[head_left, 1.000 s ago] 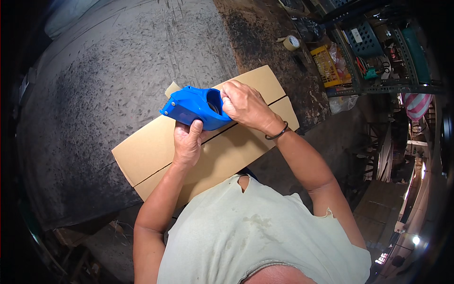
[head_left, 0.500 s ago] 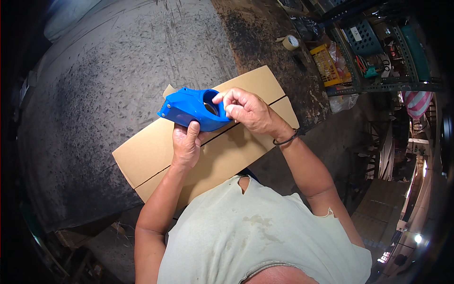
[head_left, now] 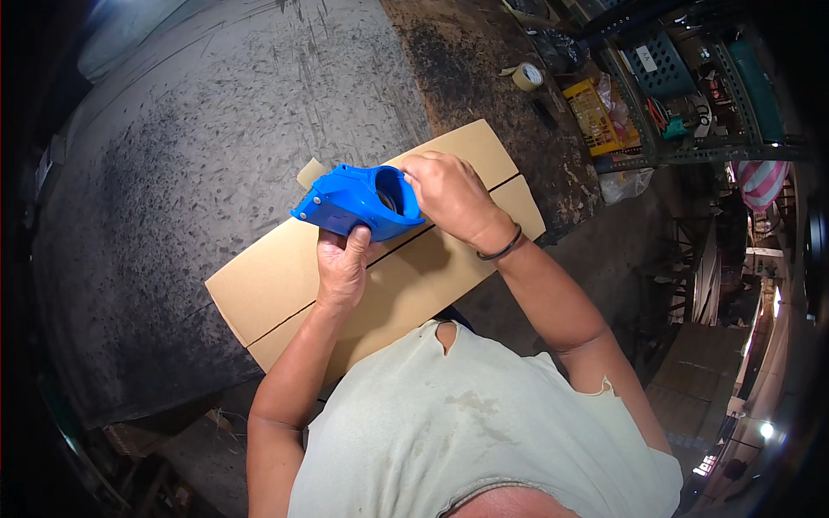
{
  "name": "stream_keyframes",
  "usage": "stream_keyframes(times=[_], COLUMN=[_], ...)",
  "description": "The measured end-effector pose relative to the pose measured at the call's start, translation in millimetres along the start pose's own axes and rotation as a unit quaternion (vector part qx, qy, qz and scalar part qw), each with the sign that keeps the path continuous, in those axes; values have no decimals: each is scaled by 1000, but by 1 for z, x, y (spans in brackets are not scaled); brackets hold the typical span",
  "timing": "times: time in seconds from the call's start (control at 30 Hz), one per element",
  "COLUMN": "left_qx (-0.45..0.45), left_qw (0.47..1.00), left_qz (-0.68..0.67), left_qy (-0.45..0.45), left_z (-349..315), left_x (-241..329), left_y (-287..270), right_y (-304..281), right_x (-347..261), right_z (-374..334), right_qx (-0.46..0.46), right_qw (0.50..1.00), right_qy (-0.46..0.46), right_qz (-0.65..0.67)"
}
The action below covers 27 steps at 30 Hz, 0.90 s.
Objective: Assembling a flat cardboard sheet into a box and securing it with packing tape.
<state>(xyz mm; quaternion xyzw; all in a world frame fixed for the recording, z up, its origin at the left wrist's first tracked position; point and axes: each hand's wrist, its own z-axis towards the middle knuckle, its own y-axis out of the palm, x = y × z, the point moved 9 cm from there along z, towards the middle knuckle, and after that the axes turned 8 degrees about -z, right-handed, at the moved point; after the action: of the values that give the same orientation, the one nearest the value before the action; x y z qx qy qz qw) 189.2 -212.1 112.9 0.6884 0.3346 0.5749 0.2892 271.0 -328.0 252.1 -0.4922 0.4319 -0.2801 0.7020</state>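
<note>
A blue tape dispenser (head_left: 345, 200) is held over a closed cardboard box (head_left: 285, 276). My left hand (head_left: 343, 263) grips it from below, thumb on its near side. From its left end sticks out a short tan flap of tape (head_left: 310, 172). The round opening with a dark inside faces up at the dispenser's right end. My right hand (head_left: 455, 194) is at the far right rim of this opening, fingers curled in and closed. Whatever the fingertips pinch is hidden from view.
The box lies slantwise over the near edge of a worn, dark-stained worktable (head_left: 199, 173). A roll of tan tape (head_left: 527, 77) sits at the far right. Beyond it, a metal rack holds a yellow basket (head_left: 591, 118) and a dark perforated bin (head_left: 665, 67).
My right hand has turned over and shifted from inside the opening to its far rim, so the opening shows more. The dispenser has tilted slightly in my left hand.
</note>
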Motion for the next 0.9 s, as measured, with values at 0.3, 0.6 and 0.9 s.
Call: stream_keyframes(times=[0.3,0.6,0.9], left_qx=[23,10,4], left_qw=[1000,998,998], left_qz=[-21,-54,-51], left_qy=[-6,-23,-20], left_z=[-1,-1,-1], left_x=[5,5,5], left_y=[5,8,7], right_y=[20,5,1], right_x=[-11,-17,-12], right_z=[9,-4,-14], right_qx=[-161,-153,-124], right_qw=[976,980,964], right_qy=[-39,-112,-98], right_qz=[-140,55,212])
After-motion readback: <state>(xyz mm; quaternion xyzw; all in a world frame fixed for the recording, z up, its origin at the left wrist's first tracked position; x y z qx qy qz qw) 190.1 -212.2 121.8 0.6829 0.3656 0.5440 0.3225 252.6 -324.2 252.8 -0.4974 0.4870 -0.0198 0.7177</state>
